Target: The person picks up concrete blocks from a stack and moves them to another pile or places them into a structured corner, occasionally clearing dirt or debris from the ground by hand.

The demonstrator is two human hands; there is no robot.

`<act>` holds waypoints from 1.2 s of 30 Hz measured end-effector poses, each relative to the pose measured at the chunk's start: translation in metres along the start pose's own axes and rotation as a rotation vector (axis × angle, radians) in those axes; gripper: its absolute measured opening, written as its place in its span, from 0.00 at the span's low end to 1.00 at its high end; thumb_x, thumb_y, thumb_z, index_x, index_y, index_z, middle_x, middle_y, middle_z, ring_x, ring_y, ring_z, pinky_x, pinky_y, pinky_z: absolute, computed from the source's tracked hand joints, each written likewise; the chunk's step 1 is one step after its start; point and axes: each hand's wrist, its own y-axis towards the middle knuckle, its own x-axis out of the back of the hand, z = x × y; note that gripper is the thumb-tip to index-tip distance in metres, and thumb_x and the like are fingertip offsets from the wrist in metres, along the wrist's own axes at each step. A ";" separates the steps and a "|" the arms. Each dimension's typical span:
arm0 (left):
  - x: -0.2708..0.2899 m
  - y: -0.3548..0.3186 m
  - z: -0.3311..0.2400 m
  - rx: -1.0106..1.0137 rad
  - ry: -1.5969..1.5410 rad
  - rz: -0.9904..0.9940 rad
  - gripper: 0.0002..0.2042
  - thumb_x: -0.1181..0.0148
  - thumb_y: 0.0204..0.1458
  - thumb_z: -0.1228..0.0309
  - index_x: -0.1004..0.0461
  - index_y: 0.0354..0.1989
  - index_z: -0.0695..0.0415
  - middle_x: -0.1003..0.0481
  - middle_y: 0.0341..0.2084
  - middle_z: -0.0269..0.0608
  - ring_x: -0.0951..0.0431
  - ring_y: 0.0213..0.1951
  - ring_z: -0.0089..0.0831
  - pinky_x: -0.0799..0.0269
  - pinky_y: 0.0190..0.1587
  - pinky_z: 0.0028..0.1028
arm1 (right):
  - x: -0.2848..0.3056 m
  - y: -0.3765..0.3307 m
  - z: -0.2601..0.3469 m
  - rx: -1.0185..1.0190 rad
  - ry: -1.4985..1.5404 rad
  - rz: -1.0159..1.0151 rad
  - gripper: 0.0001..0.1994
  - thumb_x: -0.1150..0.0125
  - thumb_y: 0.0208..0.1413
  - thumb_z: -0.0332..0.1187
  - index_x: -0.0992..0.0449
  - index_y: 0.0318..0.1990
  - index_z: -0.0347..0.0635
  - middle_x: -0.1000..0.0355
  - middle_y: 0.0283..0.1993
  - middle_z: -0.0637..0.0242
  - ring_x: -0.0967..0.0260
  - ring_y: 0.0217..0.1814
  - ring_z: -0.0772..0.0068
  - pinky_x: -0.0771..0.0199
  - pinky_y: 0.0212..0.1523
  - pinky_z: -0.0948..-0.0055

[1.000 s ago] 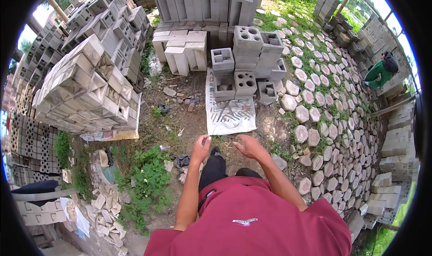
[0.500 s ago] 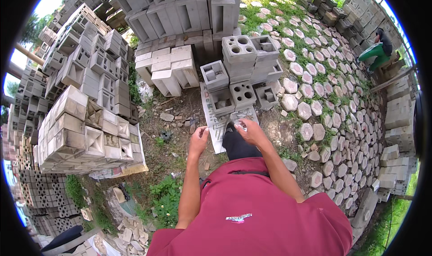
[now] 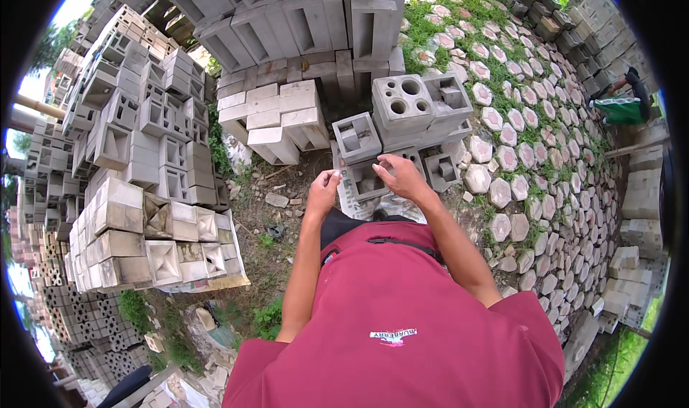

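My left hand (image 3: pixel 323 187) hangs in the air over the ground, its fingers loosely bent and holding nothing that I can see. To its right my right hand (image 3: pixel 405 176) is open, with thumb and fingers apart, in front of a low group of grey concrete blocks. Its fingers overlap in view a hollow block (image 3: pixel 364 182) at the bottom; I cannot tell whether they touch it. Above that stands another hollow block (image 3: pixel 357 137) with a divider inside. A block with several round holes (image 3: pixel 403 98) tops the stack beside it. Printed sheeting (image 3: pixel 350 205) lies under the lowest blocks.
Pale blocks (image 3: pixel 269 117) stand behind on the left, before a tall stack of grey blocks (image 3: pixel 305 24). A pile of square vent blocks (image 3: pixel 154 246) rises at left. Hexagonal pavers (image 3: pixel 500 191) cover the grassy ground at right, where a person in green (image 3: pixel 621 106) bends down.
I have come closer to the block group, and both hands are higher in view. My right hand now overlaps the lower blocks. The person at far right has bent lower.
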 end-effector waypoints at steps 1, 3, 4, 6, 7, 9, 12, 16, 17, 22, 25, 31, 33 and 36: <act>0.000 0.013 -0.006 0.025 0.007 0.015 0.17 0.50 0.58 0.58 0.29 0.46 0.59 0.25 0.37 0.33 0.28 0.41 0.22 0.35 0.43 0.26 | 0.000 0.009 -0.003 -0.003 -0.002 -0.010 0.18 0.42 0.54 0.41 0.27 0.44 0.33 0.26 0.39 0.49 0.27 0.40 0.54 0.28 0.40 0.64; 0.002 0.036 -0.007 0.066 -0.003 0.039 0.16 0.49 0.57 0.60 0.28 0.43 0.62 0.25 0.34 0.34 0.29 0.38 0.21 0.34 0.42 0.24 | -0.009 0.018 -0.011 -0.051 0.007 -0.018 0.18 0.42 0.54 0.39 0.28 0.44 0.31 0.26 0.35 0.53 0.26 0.37 0.60 0.28 0.40 0.68; 0.002 0.050 -0.009 0.081 -0.018 0.051 0.15 0.48 0.57 0.63 0.28 0.41 0.64 0.26 0.31 0.34 0.30 0.35 0.20 0.34 0.41 0.22 | -0.014 0.025 -0.013 -0.103 0.035 -0.028 0.18 0.42 0.54 0.39 0.28 0.45 0.31 0.26 0.35 0.52 0.26 0.38 0.60 0.28 0.40 0.68; 0.006 0.076 -0.008 0.121 0.023 0.100 0.15 0.48 0.57 0.62 0.28 0.41 0.64 0.27 0.30 0.33 0.30 0.34 0.19 0.34 0.40 0.21 | -0.025 0.038 -0.020 -0.213 0.078 -0.043 0.19 0.42 0.55 0.39 0.29 0.46 0.32 0.25 0.37 0.51 0.26 0.40 0.61 0.28 0.41 0.69; 0.009 0.092 -0.008 0.140 0.060 0.134 0.15 0.48 0.57 0.61 0.28 0.40 0.63 0.28 0.29 0.32 0.31 0.33 0.19 0.35 0.38 0.21 | -0.028 0.044 -0.023 -0.239 0.083 -0.055 0.19 0.42 0.55 0.39 0.29 0.46 0.32 0.25 0.37 0.51 0.26 0.40 0.61 0.28 0.41 0.69; 0.018 0.134 -0.016 0.220 0.113 0.261 0.17 0.49 0.57 0.59 0.29 0.44 0.60 0.27 0.36 0.34 0.30 0.38 0.23 0.35 0.41 0.25 | -0.036 0.060 -0.026 -0.369 0.200 -0.104 0.19 0.43 0.54 0.40 0.28 0.45 0.30 0.26 0.37 0.49 0.26 0.39 0.57 0.28 0.41 0.67; 0.015 0.213 -0.026 0.301 0.216 0.451 0.18 0.51 0.57 0.56 0.29 0.46 0.57 0.27 0.43 0.35 0.29 0.46 0.28 0.35 0.46 0.30 | -0.042 0.074 -0.042 -0.463 0.143 -0.249 0.21 0.44 0.54 0.42 0.29 0.46 0.30 0.26 0.37 0.49 0.26 0.40 0.58 0.28 0.42 0.66; 0.033 0.325 -0.012 0.308 0.395 0.680 0.16 0.50 0.56 0.57 0.29 0.42 0.57 0.27 0.40 0.34 0.29 0.44 0.26 0.36 0.45 0.29 | -0.100 0.117 -0.075 -0.616 0.145 -0.419 0.21 0.43 0.54 0.43 0.29 0.46 0.30 0.25 0.35 0.50 0.26 0.39 0.58 0.28 0.41 0.66; 0.041 0.339 -0.006 0.320 0.453 0.731 0.16 0.49 0.56 0.57 0.29 0.41 0.58 0.27 0.38 0.34 0.29 0.42 0.24 0.36 0.43 0.28 | -0.112 0.126 -0.075 -0.662 0.164 -0.437 0.21 0.43 0.54 0.43 0.29 0.46 0.30 0.25 0.35 0.50 0.26 0.39 0.58 0.28 0.41 0.66; 0.039 0.398 0.009 0.218 0.638 0.912 0.20 0.47 0.54 0.57 0.27 0.37 0.66 0.24 0.31 0.43 0.27 0.37 0.27 0.33 0.43 0.28 | -0.172 0.158 -0.092 -1.036 0.267 -0.698 0.21 0.45 0.55 0.45 0.28 0.43 0.32 0.25 0.33 0.49 0.25 0.38 0.53 0.28 0.40 0.65; 0.046 0.448 0.060 0.178 0.620 0.865 0.21 0.47 0.54 0.57 0.29 0.41 0.67 0.25 0.36 0.50 0.26 0.41 0.38 0.33 0.47 0.33 | -0.206 0.178 -0.110 -1.148 0.333 -0.762 0.23 0.50 0.57 0.51 0.27 0.42 0.35 0.26 0.36 0.47 0.28 0.44 0.50 0.31 0.45 0.63; 0.033 0.541 0.150 -0.150 1.068 0.626 0.27 0.52 0.55 0.51 0.33 0.46 0.69 0.33 0.47 0.63 0.34 0.51 0.54 0.38 0.53 0.40 | -0.282 0.193 -0.201 -1.343 0.505 -1.004 0.33 0.68 0.62 0.57 0.28 0.38 0.31 0.28 0.34 0.48 0.31 0.41 0.45 0.35 0.45 0.60; 0.025 0.575 0.179 0.057 0.912 0.636 0.29 0.53 0.55 0.50 0.33 0.48 0.69 0.33 0.49 0.63 0.35 0.53 0.52 0.40 0.54 0.40 | -0.320 0.199 -0.262 -1.342 0.680 -1.031 0.34 0.71 0.62 0.58 0.29 0.44 0.30 0.28 0.42 0.46 0.33 0.50 0.47 0.38 0.52 0.62; -0.025 0.586 0.216 0.207 0.784 0.685 0.31 0.61 0.57 0.47 0.35 0.52 0.68 0.36 0.54 0.59 0.37 0.57 0.46 0.44 0.57 0.36 | -0.358 0.191 -0.336 -1.299 0.929 -1.216 0.43 0.73 0.57 0.66 0.50 0.65 0.33 0.50 0.67 0.49 0.48 0.67 0.58 0.50 0.64 0.67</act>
